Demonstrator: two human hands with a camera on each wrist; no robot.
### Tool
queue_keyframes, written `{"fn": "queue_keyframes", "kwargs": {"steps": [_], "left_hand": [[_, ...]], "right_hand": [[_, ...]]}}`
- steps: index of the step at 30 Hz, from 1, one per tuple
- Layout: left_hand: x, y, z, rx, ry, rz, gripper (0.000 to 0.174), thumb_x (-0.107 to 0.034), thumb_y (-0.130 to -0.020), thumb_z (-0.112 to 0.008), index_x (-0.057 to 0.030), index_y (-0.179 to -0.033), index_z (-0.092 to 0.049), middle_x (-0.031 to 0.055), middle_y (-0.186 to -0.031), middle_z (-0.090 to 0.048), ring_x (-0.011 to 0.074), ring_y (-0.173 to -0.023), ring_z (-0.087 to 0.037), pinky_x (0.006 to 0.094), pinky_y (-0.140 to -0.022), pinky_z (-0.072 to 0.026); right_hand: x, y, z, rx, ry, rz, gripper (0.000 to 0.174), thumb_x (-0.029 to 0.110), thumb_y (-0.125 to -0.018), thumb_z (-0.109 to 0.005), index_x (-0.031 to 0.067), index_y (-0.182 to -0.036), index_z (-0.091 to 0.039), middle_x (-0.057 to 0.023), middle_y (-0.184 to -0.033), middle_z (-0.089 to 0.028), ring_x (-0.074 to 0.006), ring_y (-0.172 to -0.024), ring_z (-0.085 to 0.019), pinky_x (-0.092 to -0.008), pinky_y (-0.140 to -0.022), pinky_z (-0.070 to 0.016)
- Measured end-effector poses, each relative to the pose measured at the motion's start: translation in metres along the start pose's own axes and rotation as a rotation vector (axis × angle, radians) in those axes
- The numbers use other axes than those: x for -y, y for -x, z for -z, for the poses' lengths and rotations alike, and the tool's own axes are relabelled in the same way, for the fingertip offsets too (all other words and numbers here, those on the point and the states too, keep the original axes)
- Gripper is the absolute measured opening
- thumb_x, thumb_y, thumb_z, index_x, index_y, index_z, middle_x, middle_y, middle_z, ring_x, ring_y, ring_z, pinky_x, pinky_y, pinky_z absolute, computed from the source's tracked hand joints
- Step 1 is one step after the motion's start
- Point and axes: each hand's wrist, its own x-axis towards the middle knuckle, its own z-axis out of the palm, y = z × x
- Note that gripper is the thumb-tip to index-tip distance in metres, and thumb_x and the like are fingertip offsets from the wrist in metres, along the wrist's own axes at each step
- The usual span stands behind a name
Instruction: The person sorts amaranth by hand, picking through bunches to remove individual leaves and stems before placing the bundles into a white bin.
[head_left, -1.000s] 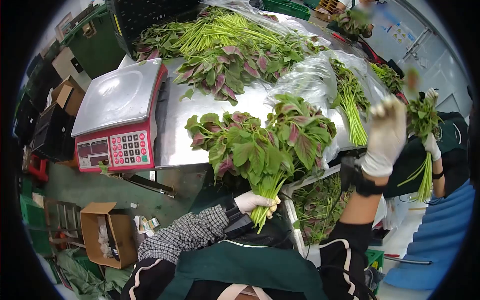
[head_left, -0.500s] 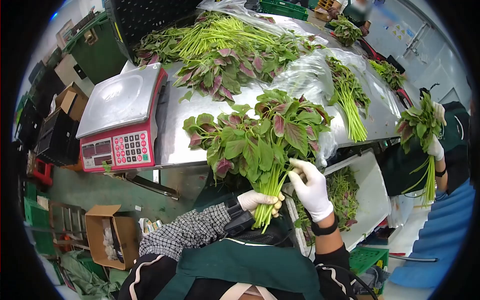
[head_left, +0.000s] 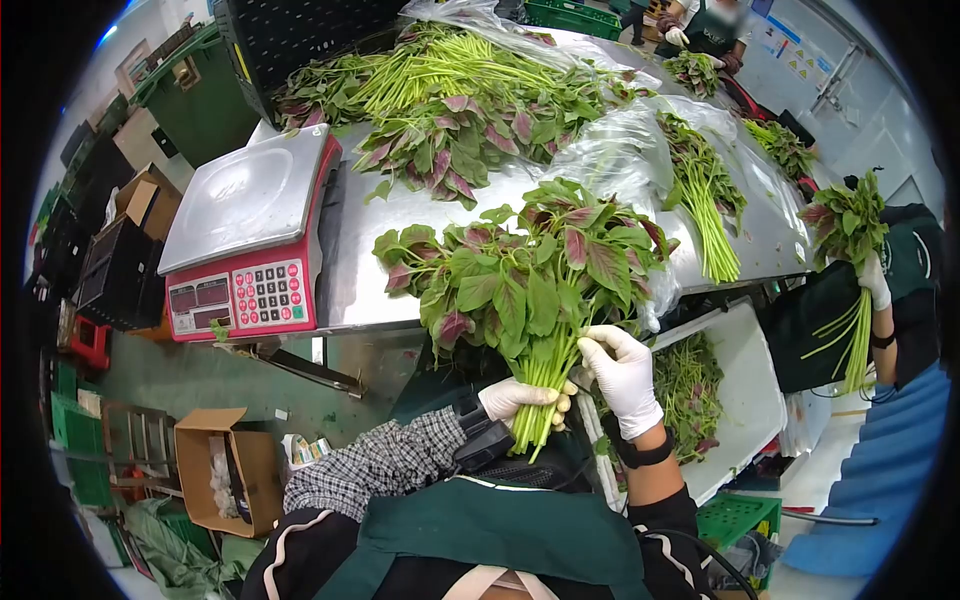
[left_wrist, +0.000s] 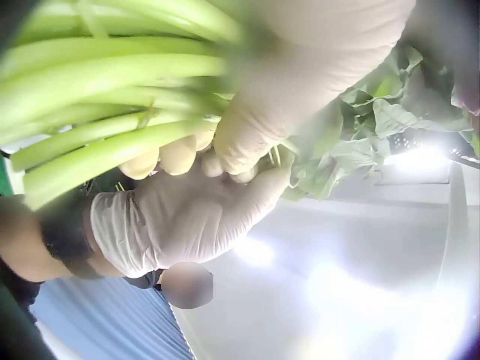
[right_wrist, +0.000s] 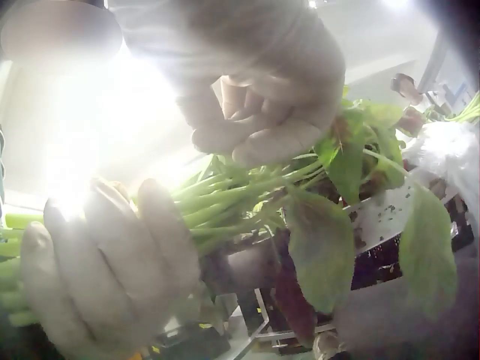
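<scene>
A bunch of red-and-green amaranth (head_left: 530, 300) stands leaves-up in front of the body. My gloved left hand (head_left: 522, 398) grips its green stems (left_wrist: 112, 75) low down, fingers wrapped round them, cut ends poking out below. On the right side of the bunch, just above that grip, is my gloved right hand (head_left: 622, 378). Its thumb and forefinger pinch at a thin stem near the lower leaves. In the right wrist view the other fingers (right_wrist: 277, 142) are curled in close over the stems.
A red scale (head_left: 245, 230) stands on the steel table (head_left: 375, 290), with an amaranth heap (head_left: 450, 90) behind. Plastic bags (head_left: 620, 150) and a smaller bunch (head_left: 705, 210) lie to the right. Below is a white bin (head_left: 745, 380) with trimmings. Another person's gloved hand (head_left: 873, 280) holds a bunch.
My right hand has come down from the raised position at the right to the bunch, where its fingers now pinch. The left hand keeps its grip on the stems.
</scene>
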Motion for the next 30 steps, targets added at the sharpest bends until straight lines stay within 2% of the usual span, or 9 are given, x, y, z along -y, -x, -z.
{"fn": "queue_keyframes", "kwargs": {"steps": [3, 8, 14, 18, 20, 22, 24, 25, 30], "left_hand": [[-0.001, 0.002, 0.0, 0.012, 0.026, -0.006, 0.043, -0.016, -0.081, -0.066, 0.0008, -0.116, -0.05, 0.0091, -0.092, -0.059, 0.0221, -0.082, -0.061, 0.0376, -0.079, -0.0501], [-0.001, 0.002, 0.0, 0.045, 0.057, -0.003, 0.046, -0.017, -0.08, -0.067, 0.0012, -0.118, -0.049, 0.0105, -0.095, -0.06, 0.0241, -0.087, -0.061, 0.0379, -0.081, -0.0508], [-0.001, 0.0, -0.001, 0.059, 0.116, -0.004, 0.046, -0.015, -0.08, -0.067, 0.001, -0.119, -0.048, 0.0121, -0.099, -0.06, 0.0262, -0.092, -0.061, 0.0393, -0.084, -0.0515], [-0.002, 0.002, -0.001, 0.032, 0.107, 0.007, 0.042, -0.012, -0.081, -0.065, 0.0006, -0.118, -0.049, 0.0112, -0.097, -0.061, 0.0258, -0.091, -0.061, 0.0393, -0.082, -0.0515], [-0.002, 0.002, 0.001, 0.028, 0.097, 0.013, 0.04, -0.01, -0.082, -0.064, 0.0003, -0.118, -0.05, 0.0105, -0.095, -0.061, 0.0251, -0.088, -0.061, 0.0386, -0.081, -0.0515], [-0.001, 0.0, 0.005, 0.052, 0.097, 0.017, 0.039, -0.009, -0.082, -0.063, -0.0001, -0.117, -0.051, 0.0098, -0.093, -0.061, 0.0242, -0.085, -0.061, 0.0377, -0.079, -0.0514], [0.001, 0.0, 0.005, 0.024, 0.093, 0.009, 0.036, -0.009, -0.083, -0.062, -0.0005, -0.116, -0.051, 0.0088, -0.09, -0.059, 0.0222, -0.08, -0.059, 0.0367, -0.076, -0.0501], [0.003, 0.001, 0.007, 0.031, 0.101, 0.004, 0.035, -0.009, -0.083, -0.061, -0.0005, -0.115, -0.052, 0.0088, -0.09, -0.059, 0.0219, -0.079, -0.059, 0.0369, -0.076, -0.0498], [-0.001, 0.004, -0.007, 0.067, -0.031, -0.017, 0.034, -0.015, -0.082, -0.062, -0.0014, -0.111, -0.052, 0.0067, -0.084, -0.057, 0.0198, -0.073, -0.054, 0.0354, -0.069, -0.045]], "right_hand": [[0.007, 0.004, -0.001, -0.032, -0.094, -0.028, 0.009, 0.003, -0.085, -0.06, 0.0016, -0.093, -0.063, 0.003, -0.067, -0.056, -0.0002, -0.054, -0.044, -0.0157, -0.048, -0.0338], [0.021, 0.01, 0.005, -0.064, -0.325, -0.009, 0.008, 0.004, -0.088, -0.057, 0.0012, -0.095, -0.06, 0.0008, -0.068, -0.056, -0.0029, -0.054, -0.048, -0.0163, -0.049, -0.0382], [0.04, 0.019, 0.022, -0.166, -0.396, 0.224, 0.009, 0.007, -0.089, -0.055, 0.0007, -0.094, -0.059, -0.0029, -0.068, -0.057, -0.0088, -0.055, -0.051, -0.0201, -0.052, -0.0423], [0.06, 0.037, 0.067, -0.374, -0.286, 0.444, 0.007, 0.007, -0.089, -0.053, 0.0016, -0.092, -0.055, -0.0033, -0.068, -0.055, -0.01, -0.055, -0.05, -0.0212, -0.052, -0.0424], [0.061, 0.05, 0.099, -0.51, -0.052, 0.333, 0.007, 0.008, -0.089, -0.053, 0.0016, -0.09, -0.057, -0.0017, -0.068, -0.055, -0.0097, -0.056, -0.051, -0.0207, -0.052, -0.0409], [0.058, 0.049, 0.118, -0.478, 0.543, 0.096, 0.01, 0.01, -0.087, -0.057, 0.001, -0.085, -0.059, -0.0009, -0.067, -0.055, -0.0101, -0.056, -0.051, -0.0221, -0.051, -0.0396], [0.034, 0.049, 0.123, -0.282, 0.852, -0.105, 0.022, 0.02, -0.075, -0.068, 0.0014, -0.086, -0.064, -0.0106, -0.072, -0.061, -0.0178, -0.061, -0.058, -0.0289, -0.058, -0.0458], [0.024, 0.048, 0.115, -0.211, 0.992, -0.039, 0.026, 0.023, -0.072, -0.07, 0.0033, -0.088, -0.066, -0.0139, -0.077, -0.063, -0.0227, -0.066, -0.062, -0.0318, -0.063, -0.0484], [-0.029, 0.023, 0.033, 0.246, 0.38, -0.009, 0.028, 0.024, -0.082, -0.062, 0.0006, -0.098, -0.064, -0.014, -0.09, -0.064, -0.0233, -0.083, -0.062, -0.0307, -0.075, -0.0477]]}}
